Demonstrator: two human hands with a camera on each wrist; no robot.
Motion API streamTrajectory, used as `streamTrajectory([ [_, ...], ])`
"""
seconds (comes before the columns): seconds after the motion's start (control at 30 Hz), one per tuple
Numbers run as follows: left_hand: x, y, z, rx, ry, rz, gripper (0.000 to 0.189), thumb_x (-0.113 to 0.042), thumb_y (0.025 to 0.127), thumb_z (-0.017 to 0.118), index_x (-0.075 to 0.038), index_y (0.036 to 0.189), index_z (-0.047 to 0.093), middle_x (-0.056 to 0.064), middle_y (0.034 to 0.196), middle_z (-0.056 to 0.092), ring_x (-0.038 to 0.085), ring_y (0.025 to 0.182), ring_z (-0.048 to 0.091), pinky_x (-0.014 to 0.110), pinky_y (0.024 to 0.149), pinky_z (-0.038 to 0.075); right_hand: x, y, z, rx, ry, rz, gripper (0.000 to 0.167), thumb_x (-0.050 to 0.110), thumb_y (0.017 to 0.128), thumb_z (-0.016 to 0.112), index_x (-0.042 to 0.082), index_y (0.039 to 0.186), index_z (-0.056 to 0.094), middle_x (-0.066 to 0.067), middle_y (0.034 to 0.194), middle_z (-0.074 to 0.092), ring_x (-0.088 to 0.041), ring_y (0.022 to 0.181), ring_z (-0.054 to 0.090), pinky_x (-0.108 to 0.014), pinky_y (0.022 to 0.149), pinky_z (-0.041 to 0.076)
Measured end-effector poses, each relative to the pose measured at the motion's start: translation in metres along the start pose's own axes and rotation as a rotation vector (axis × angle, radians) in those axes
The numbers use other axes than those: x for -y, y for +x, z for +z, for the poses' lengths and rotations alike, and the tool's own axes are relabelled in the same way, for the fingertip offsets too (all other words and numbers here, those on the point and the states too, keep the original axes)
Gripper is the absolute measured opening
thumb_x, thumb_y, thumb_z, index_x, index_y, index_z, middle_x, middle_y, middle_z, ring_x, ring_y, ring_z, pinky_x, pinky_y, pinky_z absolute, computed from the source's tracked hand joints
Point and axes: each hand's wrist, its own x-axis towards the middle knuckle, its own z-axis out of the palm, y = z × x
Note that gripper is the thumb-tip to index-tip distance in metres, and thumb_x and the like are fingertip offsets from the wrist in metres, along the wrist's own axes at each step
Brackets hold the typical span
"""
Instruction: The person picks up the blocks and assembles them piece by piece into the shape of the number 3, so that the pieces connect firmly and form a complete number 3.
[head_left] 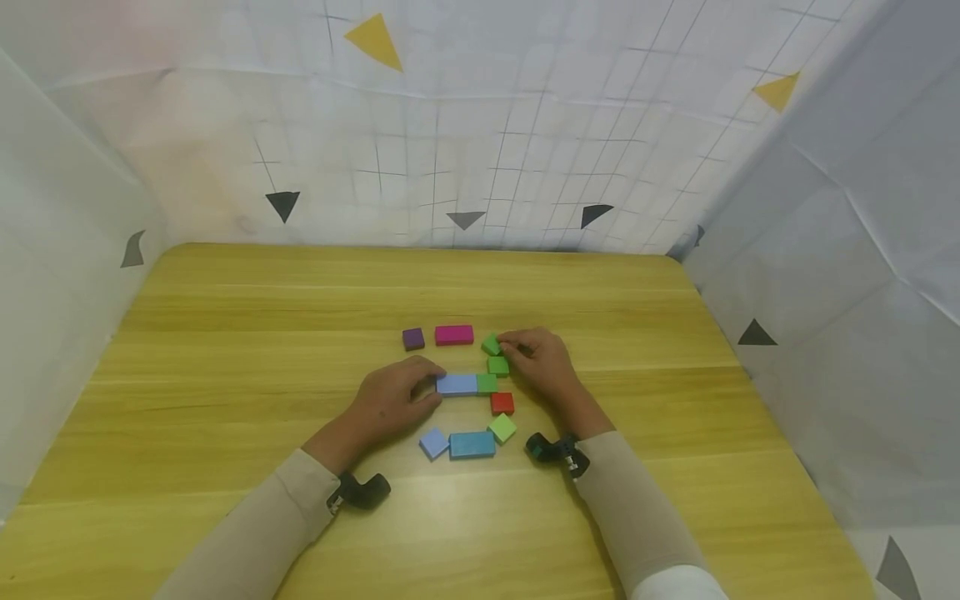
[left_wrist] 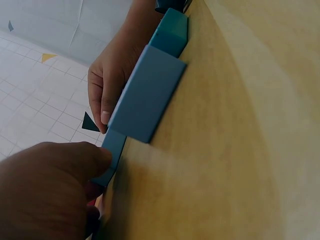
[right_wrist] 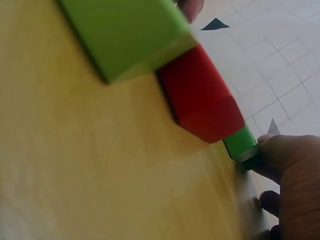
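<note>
My left hand point(head_left: 392, 398) holds the left end of a long periwinkle-blue block point(head_left: 457, 385) between thumb and fingers. A green block point(head_left: 487, 383) touches that block's right end. Farther back, the right hand point(head_left: 545, 364) pinches a small green block point(head_left: 491, 344), which sits turned at an angle on the table. Just in front of it lies another green block point(head_left: 498, 367). In the right wrist view, the thumb lies beside a green block point(right_wrist: 241, 144), beyond a red block point(right_wrist: 202, 95). The left wrist view shows the left thumb against a blue block point(left_wrist: 116, 147).
Behind the hands lie a purple block point(head_left: 413, 338) and a long magenta block point(head_left: 453, 335). Nearer are a red block point(head_left: 502, 403), a tilted light-green block point(head_left: 502, 428), a long blue block point(head_left: 472, 445) and a small periwinkle block point(head_left: 433, 443). Patterned cloth point(head_left: 480, 150) hangs behind the wooden table point(head_left: 240, 333).
</note>
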Motion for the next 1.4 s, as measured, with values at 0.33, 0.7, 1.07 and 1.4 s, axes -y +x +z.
streamTrajectory([
  [0.33,0.0000,0.0002,0.0002,0.000,0.002,0.003,0.031,-0.033,0.092,0.069,-0.023,0.121,0.067,-0.012,0.118,0.066,0.004,0.101,0.060,0.031,0.090,0.052,0.0009,0.0003,0.0004,-0.014,0.016,-0.019,0.018,0.022,0.095,0.069,0.017,0.109,0.078,0.000,0.105,0.075,-0.019,0.098,0.064,-0.041,0.087,0.052],
  [0.7,-0.0002,0.0003,0.0000,-0.016,0.010,0.020,0.030,-0.032,0.093,0.068,-0.023,0.121,0.066,-0.014,0.115,0.066,0.002,0.095,0.058,0.029,0.086,0.053,-0.0002,0.0009,0.0001,-0.020,0.000,-0.036,0.018,0.025,0.095,0.069,0.018,0.108,0.078,0.003,0.102,0.076,-0.016,0.091,0.063,-0.037,0.080,0.051],
  [1.07,-0.0004,0.0005,-0.0002,-0.019,0.002,0.023,0.030,-0.032,0.092,0.069,-0.022,0.120,0.067,-0.013,0.114,0.066,0.003,0.093,0.058,0.030,0.084,0.053,-0.0017,0.0012,0.0011,-0.023,-0.007,-0.050,0.018,0.025,0.096,0.068,0.017,0.108,0.078,0.001,0.103,0.076,-0.017,0.091,0.063,-0.037,0.080,0.051],
  [1.4,0.0007,-0.0001,-0.0019,-0.015,-0.017,0.004,0.032,-0.036,0.094,0.066,-0.024,0.123,0.066,-0.014,0.115,0.065,0.003,0.095,0.058,0.031,0.085,0.053,0.0001,0.0000,0.0005,-0.016,0.002,-0.035,0.019,0.025,0.096,0.068,0.017,0.110,0.078,0.002,0.105,0.076,-0.017,0.093,0.064,-0.038,0.082,0.052],
])
